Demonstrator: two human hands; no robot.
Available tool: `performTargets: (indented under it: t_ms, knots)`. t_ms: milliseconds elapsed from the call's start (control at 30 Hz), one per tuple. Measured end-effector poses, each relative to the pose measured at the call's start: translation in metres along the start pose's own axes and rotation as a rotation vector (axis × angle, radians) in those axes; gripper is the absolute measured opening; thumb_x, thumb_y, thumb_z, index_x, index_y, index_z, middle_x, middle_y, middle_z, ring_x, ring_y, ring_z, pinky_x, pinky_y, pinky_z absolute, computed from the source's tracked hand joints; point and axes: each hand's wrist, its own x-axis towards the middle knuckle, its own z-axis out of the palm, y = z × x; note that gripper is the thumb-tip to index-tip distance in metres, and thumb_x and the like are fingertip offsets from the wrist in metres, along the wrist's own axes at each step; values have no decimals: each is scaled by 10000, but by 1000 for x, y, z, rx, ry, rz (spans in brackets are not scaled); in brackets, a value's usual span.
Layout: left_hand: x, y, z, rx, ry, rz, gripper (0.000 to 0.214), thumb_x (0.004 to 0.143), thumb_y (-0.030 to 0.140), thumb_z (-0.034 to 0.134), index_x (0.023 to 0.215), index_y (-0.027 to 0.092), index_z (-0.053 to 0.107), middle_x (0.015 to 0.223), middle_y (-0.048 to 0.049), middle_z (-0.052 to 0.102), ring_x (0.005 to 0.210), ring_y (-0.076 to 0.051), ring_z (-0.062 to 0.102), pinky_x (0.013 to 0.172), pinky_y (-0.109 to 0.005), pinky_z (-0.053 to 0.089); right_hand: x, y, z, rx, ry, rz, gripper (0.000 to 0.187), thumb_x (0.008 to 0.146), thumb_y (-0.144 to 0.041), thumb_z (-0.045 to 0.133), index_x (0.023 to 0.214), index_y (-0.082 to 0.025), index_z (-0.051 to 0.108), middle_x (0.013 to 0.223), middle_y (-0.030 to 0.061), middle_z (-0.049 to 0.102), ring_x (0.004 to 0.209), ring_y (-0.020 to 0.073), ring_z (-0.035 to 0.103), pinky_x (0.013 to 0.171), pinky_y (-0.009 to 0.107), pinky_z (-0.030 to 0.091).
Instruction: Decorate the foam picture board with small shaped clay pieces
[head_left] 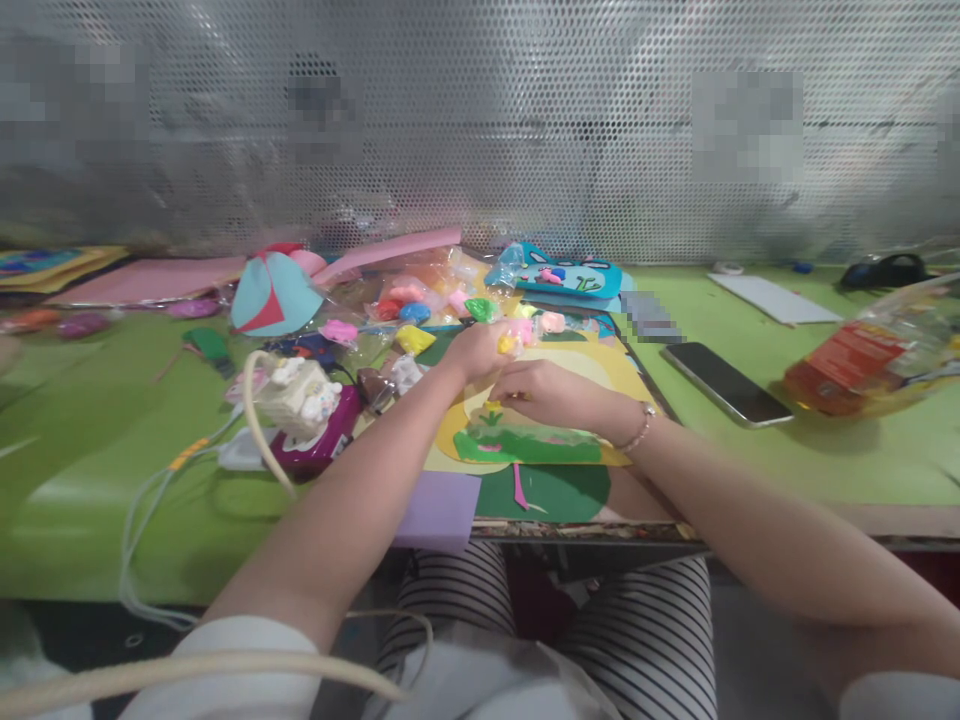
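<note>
A picture made of coloured paper and soft clay [555,453] lies in front of me, with a green strip of ground and a small yellow flower [492,407]. My right hand [536,390] is over it, fingertips pinched together just above the flower; what they hold, if anything, is too small to make out. Just beyond, my left hand [478,355] is closed around a yellow lump of clay [508,345] that shows at its fingers. A pink lump [520,329] is right behind it. Bagged clay in yellow [415,340], green [481,309] and blue [415,313] lies past my left hand.
On the left stand a purple box [319,440] with a cream decorated object [296,395] and white cables [142,510]. A phone [724,383] and a tilted bottle [862,365] lie right. At the back is a blue craft piece [577,275]. Purple paper [442,508] overhangs the front edge.
</note>
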Motion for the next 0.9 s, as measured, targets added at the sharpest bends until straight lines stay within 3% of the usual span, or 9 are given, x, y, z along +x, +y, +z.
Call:
performTargets:
  t_ms: [367,900]
  knots:
    - [-2,3,-1,-6,8,-14,337,759,413,541,959,158,633,860,-86,692,793,-225,621,659,-278,412,-1,0,2,-87,-66,7,237,879,-99,451,885,-164,679,897,61,664,811,156,575,728,286,446]
    - [0,1,2,-5,5,-27,365,792,383,519,1062,160,623,999,-105,702,914,-251,642,767,-320,467,-1,-3,-2,-83,-137,6,249,884,-106,437,906,-158,679,888,63,648,788,146,560,728,270,431]
